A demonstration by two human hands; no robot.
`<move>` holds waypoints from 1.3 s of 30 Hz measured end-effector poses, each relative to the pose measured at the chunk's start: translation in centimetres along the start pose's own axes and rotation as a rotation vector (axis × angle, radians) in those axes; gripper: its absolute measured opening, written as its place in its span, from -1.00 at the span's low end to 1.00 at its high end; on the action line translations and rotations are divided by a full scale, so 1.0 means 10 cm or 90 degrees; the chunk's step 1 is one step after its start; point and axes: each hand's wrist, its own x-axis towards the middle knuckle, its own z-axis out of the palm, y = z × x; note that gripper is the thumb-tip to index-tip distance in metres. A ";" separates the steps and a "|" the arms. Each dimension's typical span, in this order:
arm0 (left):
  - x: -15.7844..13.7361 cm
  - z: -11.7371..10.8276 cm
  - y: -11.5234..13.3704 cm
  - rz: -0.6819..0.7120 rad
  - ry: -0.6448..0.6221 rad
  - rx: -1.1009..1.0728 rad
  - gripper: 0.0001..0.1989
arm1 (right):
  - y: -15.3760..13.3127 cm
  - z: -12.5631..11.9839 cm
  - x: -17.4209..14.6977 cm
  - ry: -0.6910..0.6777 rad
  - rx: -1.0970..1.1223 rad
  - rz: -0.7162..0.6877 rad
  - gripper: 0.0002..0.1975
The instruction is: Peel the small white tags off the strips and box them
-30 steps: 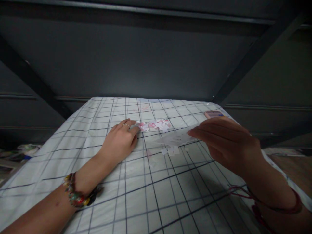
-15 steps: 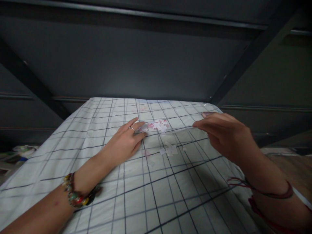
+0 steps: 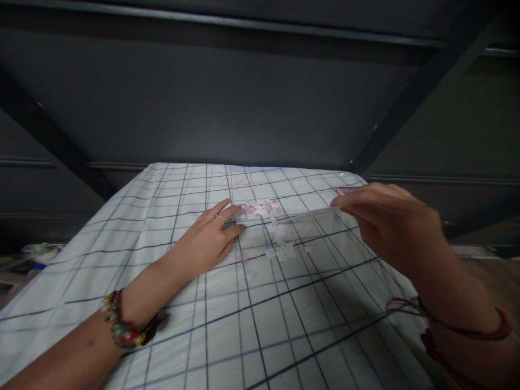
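Observation:
My left hand [image 3: 205, 233] lies low on the checked cloth with its fingers spread. A ring is on one finger, and the thumb and fingertips touch the left end of a small heap of pink and white paper bits [image 3: 263, 208]. My right hand [image 3: 385, 216] is raised at the right. Its thumb and fingers pinch a clear plastic piece [image 3: 314, 212] whose straight edge runs toward the heap; whether it is a bag or a sheet I cannot tell. Below that edge, white paper scraps [image 3: 284, 251] lie loose on the cloth.
The white cloth with dark grid lines [image 3: 174, 336] covers the surface under both hands. A dark panelled wall [image 3: 227, 97] rises behind its far edge. Blurred clutter [image 3: 38, 252] is at the far left.
My right hand has shifted right, and the clear plastic edge has moved with it. More white scraps now show between the heap and the loose scraps. My left hand has hardly moved.

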 end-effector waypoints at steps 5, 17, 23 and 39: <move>0.01 0.01 0.00 0.003 0.005 0.005 -0.69 | -0.04 0.03 0.01 0.012 -0.026 -0.018 -0.67; 0.00 0.00 0.00 0.002 -0.005 0.007 -0.68 | 0.07 -0.11 -0.01 -0.037 -0.022 0.029 -0.71; 0.00 0.01 0.00 0.001 -0.004 0.003 -0.68 | 0.08 -0.06 -0.03 -0.052 -0.016 0.040 -0.66; 0.00 0.03 0.00 -0.015 0.005 -0.015 -0.71 | 0.06 -0.02 -0.03 -0.085 -0.008 0.089 -0.70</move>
